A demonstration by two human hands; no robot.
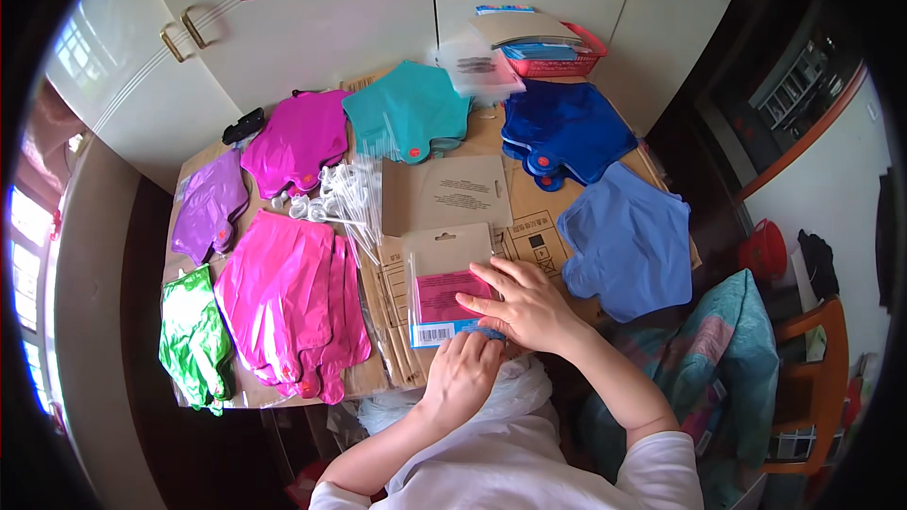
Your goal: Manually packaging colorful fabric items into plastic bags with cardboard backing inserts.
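A packet (452, 295) with a brown card top, a pink panel and a blue lower edge lies in clear plastic at the table's front. My right hand (531, 307) rests on its right side, fingers spread and stretched over the pink panel. At the packet's lower right corner my left hand (465, 370) is closed with curled fingers. Something small and blue (487, 331) shows by its fingertips; what it is I cannot make out. Just behind the packet lies a brown card (444, 194) with printing, partly under clear plastic.
Flat foil balloons lie around: green (192, 335), pink (279, 293), purple (210, 206), magenta (298, 137), teal (406, 109), dark blue (567, 132) and light blue (628, 241). White plastic sticks (350, 194) are piled left of the card. A red basket (567, 64) holds cards at the back.
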